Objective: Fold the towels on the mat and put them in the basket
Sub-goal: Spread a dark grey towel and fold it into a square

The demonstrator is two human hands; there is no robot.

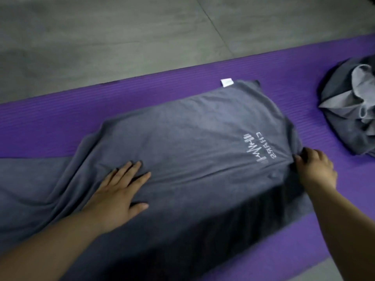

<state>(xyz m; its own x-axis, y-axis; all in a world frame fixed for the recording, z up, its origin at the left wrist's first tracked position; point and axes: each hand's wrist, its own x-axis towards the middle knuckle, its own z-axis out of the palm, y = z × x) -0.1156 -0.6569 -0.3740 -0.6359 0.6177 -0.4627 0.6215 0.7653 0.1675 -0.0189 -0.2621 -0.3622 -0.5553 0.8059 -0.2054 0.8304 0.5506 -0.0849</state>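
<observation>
The grey towel [182, 142] is soft matt cloth — the purple mat [60, 118] ribbed foam, the floor [101, 37] dull, smooth tile.

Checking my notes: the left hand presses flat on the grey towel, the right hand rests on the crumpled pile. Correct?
No: the head view shows the right hand pinching the edge of the grey towel, apart from the crumpled pile; the left hand presses flat.

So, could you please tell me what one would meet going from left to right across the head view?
Left hand, flat on the spread grey towel → white tag → printed logo → right hand, gripping the towel's edge → crumpled towel pile.
</observation>
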